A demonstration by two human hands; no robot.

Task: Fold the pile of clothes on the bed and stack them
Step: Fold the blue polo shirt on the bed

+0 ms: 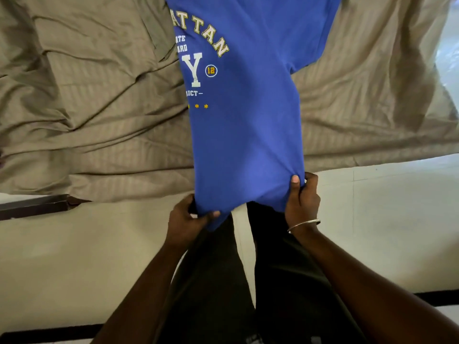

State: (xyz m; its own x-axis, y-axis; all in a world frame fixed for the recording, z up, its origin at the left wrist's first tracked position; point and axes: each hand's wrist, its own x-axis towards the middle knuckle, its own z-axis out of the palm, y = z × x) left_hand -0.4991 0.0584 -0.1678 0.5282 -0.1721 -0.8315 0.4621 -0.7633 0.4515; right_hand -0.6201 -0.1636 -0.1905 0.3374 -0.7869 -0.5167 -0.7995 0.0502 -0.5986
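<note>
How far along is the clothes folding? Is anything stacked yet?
No folded stack or remaining pile shows in this view, so done and left cannot be judged. In hand: the blue T-shirt seems folded lengthwise, half its print hidden, lying on the tan bedsheet. The left hand and right hand grip its hem. Its crosswise folds and stacking remain.

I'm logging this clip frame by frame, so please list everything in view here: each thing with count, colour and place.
T-shirt: one, blue with white and yellow print, stretched from bed to hands.
Bedsheet: one, beige, rumpled, across the upper frame.
Floor: pale tiles, below the bed edge.
Bracelet: one, silver, right wrist.
Trousers: dark, on the person's legs, bottom centre.
Left hand: grips the shirt's hem.
Right hand: pinches the hem's other corner.
</note>
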